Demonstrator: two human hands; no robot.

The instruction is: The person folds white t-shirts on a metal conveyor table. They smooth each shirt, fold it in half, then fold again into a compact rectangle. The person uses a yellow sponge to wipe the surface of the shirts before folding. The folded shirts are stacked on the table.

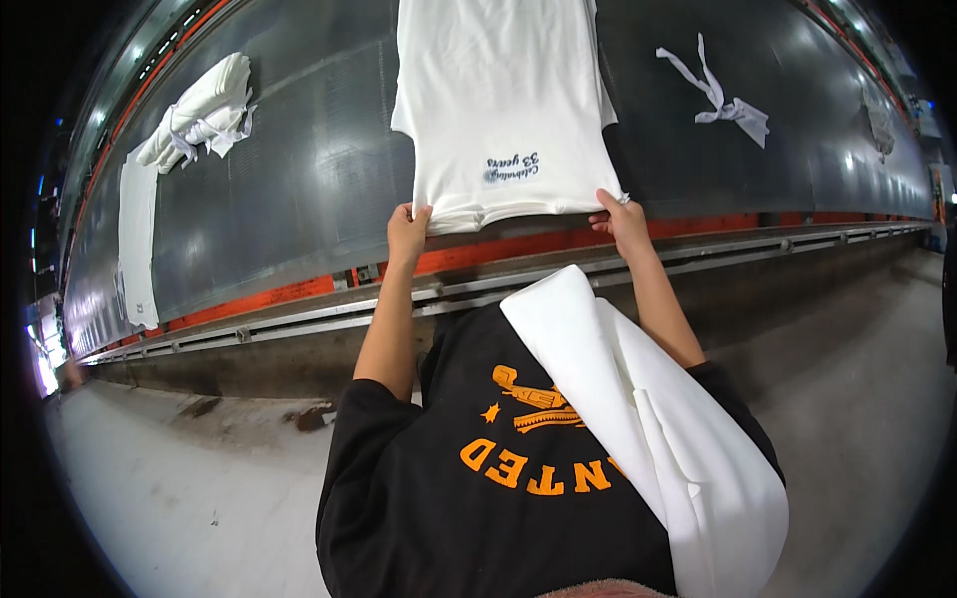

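A white shirt piece [503, 110] with a small dark print near its close edge lies stretched out over the long dark table. My left hand [407, 231] pinches the left corner of that near edge between thumb and fingers. At the right corner, my right hand [624, 221] grips the same edge. The fabric between both hands is pulled fairly straight and bunches a little at the hem, just above the table's front rim. The far end of the piece runs out of the picture.
Left on the dark table [299, 189] lie a tied white cloth bundle [204, 112] and a narrow white fabric piece [138, 239]. A knotted white strip [723, 105] lies right. A metal rail [469, 294] follows the near edge. White folded cloth [648, 429] hangs over my shoulder.
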